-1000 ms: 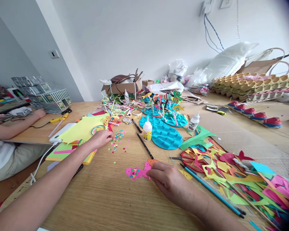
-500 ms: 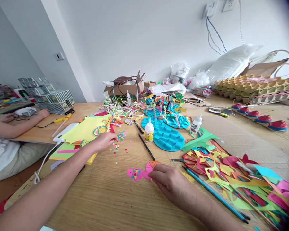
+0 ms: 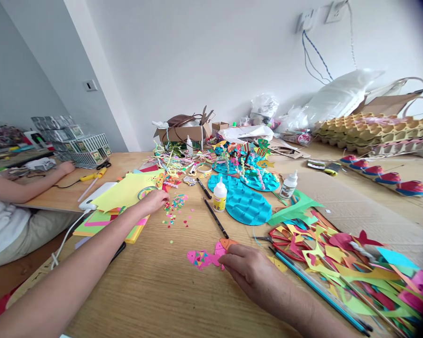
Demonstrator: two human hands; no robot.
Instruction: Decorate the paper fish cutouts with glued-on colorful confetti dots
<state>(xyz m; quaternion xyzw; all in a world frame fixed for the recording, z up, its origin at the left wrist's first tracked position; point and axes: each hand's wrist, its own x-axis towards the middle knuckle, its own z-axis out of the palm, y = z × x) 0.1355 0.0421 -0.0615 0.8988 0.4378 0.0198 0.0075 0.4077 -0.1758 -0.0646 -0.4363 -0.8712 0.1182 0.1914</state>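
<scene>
My left hand (image 3: 155, 201) is at the left edge of a pile of small coloured paper bits (image 3: 178, 202). Its fingers are drawn together, and whatever they hold is too small to make out. My right hand (image 3: 248, 267) has closed fingers pressed at a plain pink paper fish (image 3: 219, 251), which it partly covers. An orange paper fish (image 3: 227, 243) peeks out above the knuckles. To the left lies a pink paper fish with coloured triangles (image 3: 199, 258). A yellow-labelled glue bottle (image 3: 219, 196) stands farther back, beside a black pencil (image 3: 215, 218).
Red-handled scissors (image 3: 285, 241), blue sticks (image 3: 320, 291) and colourful paper scraps (image 3: 359, 267) lie on the right. Behind are blue paper bases (image 3: 246, 204) and a second glue bottle (image 3: 288, 185). Yellow sheets (image 3: 118, 190) lie left. Another person's arm (image 3: 31, 187) rests farther left.
My left hand has shifted slightly left and away from me relative to the paper bits. My right hand stays at the fish. The whole view has tilted slightly.
</scene>
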